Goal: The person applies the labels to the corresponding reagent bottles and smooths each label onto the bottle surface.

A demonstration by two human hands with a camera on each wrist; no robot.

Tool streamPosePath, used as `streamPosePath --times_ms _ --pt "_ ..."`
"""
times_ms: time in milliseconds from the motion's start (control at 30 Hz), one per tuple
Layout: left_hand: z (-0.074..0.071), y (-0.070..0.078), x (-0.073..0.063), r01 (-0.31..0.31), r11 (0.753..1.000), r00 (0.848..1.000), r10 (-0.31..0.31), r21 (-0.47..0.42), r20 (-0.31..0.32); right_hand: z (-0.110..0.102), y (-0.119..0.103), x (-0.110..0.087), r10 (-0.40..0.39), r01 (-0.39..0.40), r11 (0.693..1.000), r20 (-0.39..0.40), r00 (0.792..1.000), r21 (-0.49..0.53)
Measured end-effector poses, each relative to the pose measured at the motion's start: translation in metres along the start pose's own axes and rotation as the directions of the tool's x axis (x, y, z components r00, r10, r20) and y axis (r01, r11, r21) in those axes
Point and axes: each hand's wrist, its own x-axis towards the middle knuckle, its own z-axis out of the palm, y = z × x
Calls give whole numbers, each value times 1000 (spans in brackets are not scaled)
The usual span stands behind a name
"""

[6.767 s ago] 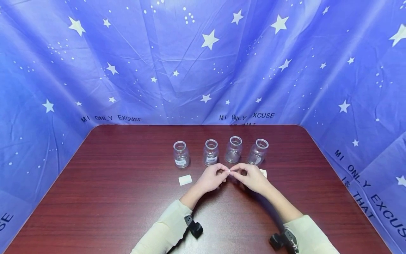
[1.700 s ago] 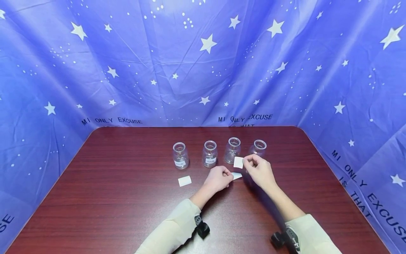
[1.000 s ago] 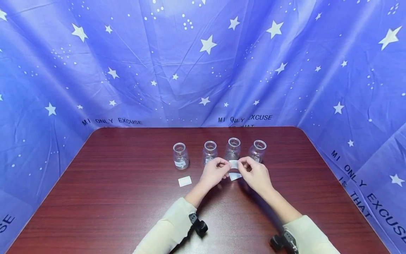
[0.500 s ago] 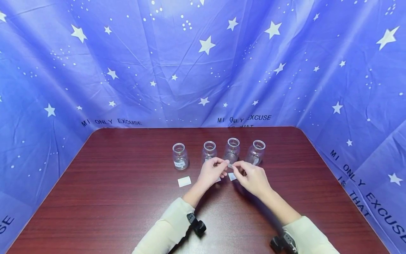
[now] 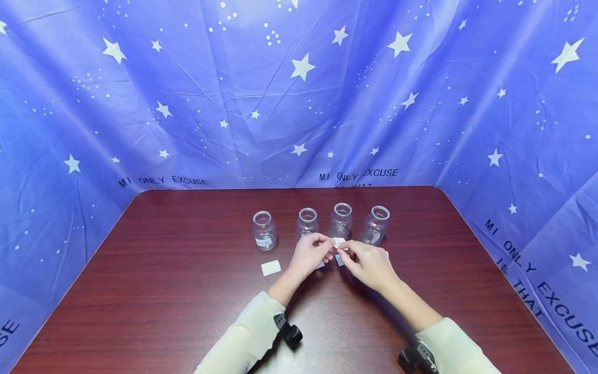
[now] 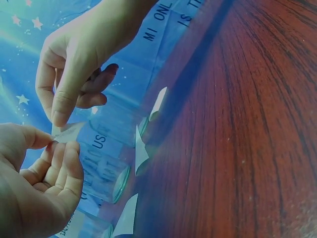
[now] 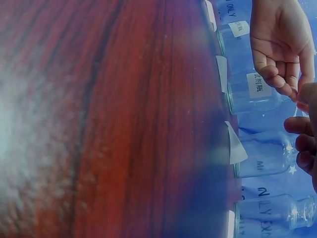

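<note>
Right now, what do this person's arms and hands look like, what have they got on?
The left sleeve and right sleeve are pale cream, ending short of the wrists. A left device and right device, both black with a rounded end, sit at the cuffs. The left hand and right hand wear no gloves. I can't make out any cables.

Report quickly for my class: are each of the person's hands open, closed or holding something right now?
Left hand: closed, pinching an edge of the small white label.
Right hand: closed, pinching the same label.
</note>
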Motion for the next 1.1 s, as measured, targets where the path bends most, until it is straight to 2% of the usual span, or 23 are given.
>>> streamPosePath --times_ms 367,467,533,633,767,867,933,1000,1100 --pt "-1 3 -2 -22 1000 1000 22 14 -9 -1 1 -2 55 -56 997 21 998 50" --pt "-2 3 -2 -23 1000 1000 24 11 -10 -1 2 -2 105 -106 992 21 994 68" --pt "-2 2 -1 -17 1000 1000 17 16 -11 -2 2 -2 174 -175 981 22 985 82" --pt "-1 -6 4 -14 1000 1000 14 24 -6 -4 4 0 307 -310 941 47 951 137" --pt "2 -24 15 -23 1000 1000 23 18 1 -6 10 3 435 -463 847 158 886 263" --pt "3 -35 22 -30 999 1000 30 13 9 -6 15 4 474 -537 771 256 843 343" --pt "4 -38 24 -35 999 999 35 16 18 -6 17 3 487 -570 732 298 821 374" --pt "5 -40 25 -41 999 999 40 23 26 -5 19 2 498 -592 709 321 805 384" --pt "5 -40 26 -53 998 998 52 44 34 -5 22 2 512 -611 693 336 791 384"
